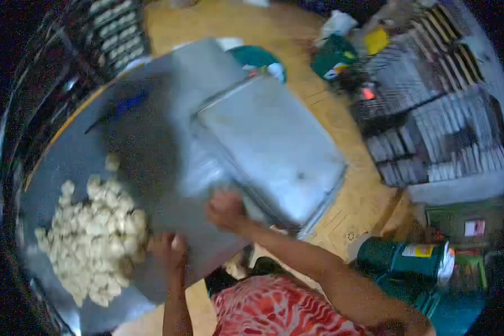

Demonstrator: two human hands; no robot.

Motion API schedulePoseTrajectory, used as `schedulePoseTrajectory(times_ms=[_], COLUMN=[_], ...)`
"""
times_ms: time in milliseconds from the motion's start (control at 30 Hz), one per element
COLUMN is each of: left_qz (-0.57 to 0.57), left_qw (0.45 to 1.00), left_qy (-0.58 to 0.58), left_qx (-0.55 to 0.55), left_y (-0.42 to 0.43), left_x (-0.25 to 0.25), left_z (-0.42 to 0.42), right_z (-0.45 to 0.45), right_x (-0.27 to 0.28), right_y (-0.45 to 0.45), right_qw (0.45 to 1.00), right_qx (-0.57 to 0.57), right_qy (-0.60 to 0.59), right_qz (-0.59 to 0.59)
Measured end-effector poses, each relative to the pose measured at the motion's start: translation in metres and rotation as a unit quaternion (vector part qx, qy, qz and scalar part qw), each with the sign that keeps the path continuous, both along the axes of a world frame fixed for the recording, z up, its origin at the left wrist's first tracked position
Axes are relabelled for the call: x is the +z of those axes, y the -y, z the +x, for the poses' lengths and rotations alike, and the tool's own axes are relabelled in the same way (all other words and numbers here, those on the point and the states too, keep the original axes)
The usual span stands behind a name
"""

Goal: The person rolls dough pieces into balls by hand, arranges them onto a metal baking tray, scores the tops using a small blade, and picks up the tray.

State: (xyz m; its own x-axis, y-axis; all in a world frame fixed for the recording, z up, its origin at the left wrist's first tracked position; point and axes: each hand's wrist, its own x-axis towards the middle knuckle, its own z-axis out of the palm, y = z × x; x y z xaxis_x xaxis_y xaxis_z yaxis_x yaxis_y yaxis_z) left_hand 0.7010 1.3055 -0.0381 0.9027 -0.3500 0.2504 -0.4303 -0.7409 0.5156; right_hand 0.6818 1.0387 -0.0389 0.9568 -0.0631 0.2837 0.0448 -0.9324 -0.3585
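A large heap of pale dough pieces (95, 241) lies on the left part of the grey metal table (207, 246). One dough piece (112, 162) sits apart, above the heap. My left hand (171, 249) is closed at the heap's right edge, thumb uppermost; whatever its fingers may hold is hidden. Farther right, my right hand (227, 210) is curled closed and somewhat blurred, near the lower left edge of the stacked metal trays (269, 145). Nothing can be made out inside its fingers.
A blue-handled tool (130, 103) lies at the table's far side. Racks with rows of pale pieces (117, 33) stand at upper left. Stacked trays or slats (448, 134) fill the right. Green bins (397, 260) stand at lower right, and a green tub (257, 59) behind the trays.
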Motion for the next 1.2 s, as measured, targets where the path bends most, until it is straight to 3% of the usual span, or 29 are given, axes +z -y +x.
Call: schedulePoseTrajectory(times_ms=[33, 67, 100, 133, 200, 267, 333, 367, 433, 467, 600, 667, 733, 767, 833, 900, 933, 1033, 1100, 1133, 1200], left_qz=[0.041, -0.01, 0.028, -0.003, -0.026, -0.068, -0.046, -0.024, -0.012, -0.004, -0.027, -0.018, -0.037, -0.006, -0.032, -0.031, -0.034, -0.012, -0.024, -0.026, -0.034], left_qw=[0.994, 0.998, 0.999, 0.997, 0.996, 0.997, 0.999, 1.0, 0.999, 0.999, 0.996, 0.999, 0.999, 0.994, 0.999, 0.999, 0.999, 0.989, 0.994, 0.995, 0.999], left_qy=[0.094, -0.024, -0.012, 0.039, -0.045, 0.029, 0.019, -0.007, -0.012, -0.004, 0.045, -0.043, -0.009, -0.109, -0.028, -0.004, -0.002, 0.127, -0.074, -0.064, 0.0], left_qx=[0.025, 0.053, 0.029, 0.067, 0.075, -0.005, 0.009, 0.013, 0.033, 0.047, 0.075, 0.019, -0.031, -0.015, 0.01, 0.039, 0.038, 0.072, 0.08, 0.074, -0.041], left_y=[0.017, 0.039, 0.049, 0.062, 0.066, 0.043, 0.008, -0.001, 0.017, 0.034, 0.07, 0.067, 0.031, 0.007, -0.012, 0.004, 0.015, 0.046, 0.052, 0.039, 0.013], left_x=[-0.009, 0.001, 0.018, -0.004, -0.031, 0.001, 0.01, 0.011, 0.019, 0.019, 0.004, -0.003, 0.026, 0.017, 0.011, -0.054, -0.076, -0.062, -0.062, -0.047, 0.005], left_z=[0.022, 0.034, 0.044, 0.05, 0.039, 0.009, -0.01, -0.02, 0.006, 0.027, 0.049, 0.031, -0.006, -0.024, -0.029, -0.005, 0.006, 0.024, 0.025, 0.018, -0.01], right_z=[0.031, 0.048, 0.057, 0.067, 0.06, 0.027, 0.004, 0.011, 0.039, 0.061, 0.081, 0.055, 0.032, 0.011, 0.004, 0.034, 0.053, 0.073, 0.068, 0.056, 0.023], right_x=[-0.003, -0.004, -0.003, 0.0, -0.007, 0.001, 0.007, 0.008, 0.007, 0.006, 0.004, 0.003, 0.001, 0.001, 0.014, -0.04, 0.007, -0.019, -0.01, -0.001, 0.018], right_y=[-0.008, -0.011, -0.022, -0.024, -0.026, -0.012, 0.001, 0.001, -0.009, -0.017, -0.032, -0.026, -0.017, -0.01, -0.004, -0.013, -0.03, -0.042, -0.052, -0.048, -0.025], right_qw=[0.993, 0.991, 0.99, 0.989, 0.99, 0.981, 0.974, 0.974, 0.996, 0.989, 0.988, 0.983, 0.97, 0.964, 0.993, 0.989, 0.975, 0.983, 0.981, 0.979, 0.964], right_qx=[-0.019, -0.002, -0.012, -0.022, -0.004, 0.086, 0.076, 0.085, 0.01, 0.013, -0.004, 0.047, 0.093, 0.071, 0.058, 0.012, -0.013, -0.074, -0.071, -0.075, 0.088], right_qy=[0.107, 0.113, 0.111, 0.121, 0.097, 0.104, 0.095, 0.084, 0.083, 0.129, 0.115, 0.106, 0.077, 0.062, 0.04, 0.139, 0.209, 0.162, 0.151, 0.162, 0.159], right_qz=[0.042, 0.073, 0.081, 0.077, 0.106, 0.139, 0.19, 0.191, 0.039, 0.068, 0.101, 0.139, 0.213, 0.249, 0.092, 0.04, 0.08, 0.046, 0.101, 0.1, 0.195])
